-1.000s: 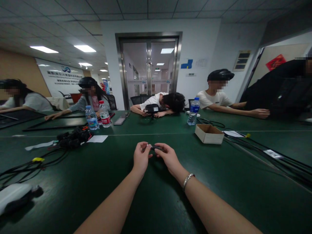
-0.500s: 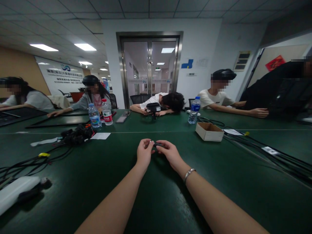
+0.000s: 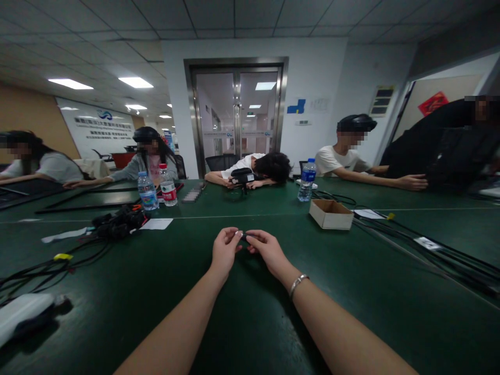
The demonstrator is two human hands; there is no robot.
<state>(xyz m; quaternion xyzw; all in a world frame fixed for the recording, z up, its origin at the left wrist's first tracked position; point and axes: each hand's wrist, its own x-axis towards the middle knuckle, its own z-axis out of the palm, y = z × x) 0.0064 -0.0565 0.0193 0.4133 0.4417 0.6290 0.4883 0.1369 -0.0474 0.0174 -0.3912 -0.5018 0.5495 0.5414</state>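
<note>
Both my hands meet over the green table (image 3: 172,291), closed around one small dark object (image 3: 244,237) with a shiny end on its left side. Fingers cover most of it, so its kind cannot be made out. My left hand (image 3: 225,252) pinches the shiny end between thumb and fingers. On the other side, my right hand (image 3: 267,250) grips the dark part; a silver bracelet (image 3: 299,285) circles that wrist. A shallow open cardboard box (image 3: 331,216) stands beyond my right hand.
Black cables (image 3: 425,242) run along the right, with more cables and a dark bundle (image 3: 117,223) at left. A white device (image 3: 25,315) lies near left. Water bottles (image 3: 147,191) (image 3: 307,181) stand farther back. Several people sit across the table; one person (image 3: 269,169) rests head-down.
My hands have come slightly closer together, and less of the dark object shows between them. The whole view has shifted a little.
</note>
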